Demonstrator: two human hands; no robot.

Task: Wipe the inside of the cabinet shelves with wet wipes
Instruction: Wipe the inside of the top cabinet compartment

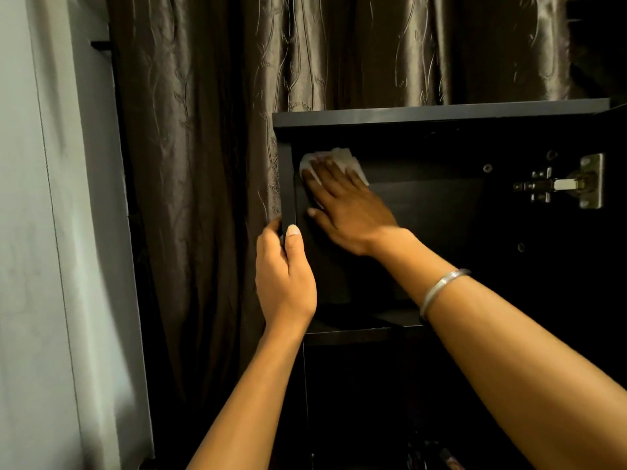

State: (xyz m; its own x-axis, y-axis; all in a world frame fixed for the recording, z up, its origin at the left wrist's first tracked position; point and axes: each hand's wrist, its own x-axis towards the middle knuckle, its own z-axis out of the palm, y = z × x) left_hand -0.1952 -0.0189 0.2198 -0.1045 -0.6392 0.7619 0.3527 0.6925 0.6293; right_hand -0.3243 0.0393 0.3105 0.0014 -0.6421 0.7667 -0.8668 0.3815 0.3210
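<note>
A dark brown satin curtain (237, 96) with a faint embossed vine pattern hangs in long vertical folds across the back of the scene, its sheen catching soft light. At the left stands a pale grey-green wall (30, 232), plain and smooth, with a lighter vertical panel edge (112, 266) beside the curtain. The room is dim, and shadows deepen toward the lower right.

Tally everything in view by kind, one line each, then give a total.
Hands: 2, left hand gripping the cabinet side panel edge, right hand pressing the wet wipe flat inside
Wet wipe: 1
Cabinet: 1
Metal hinge: 1
Bangle: 1
Curtain: 1
Total: 7
</note>
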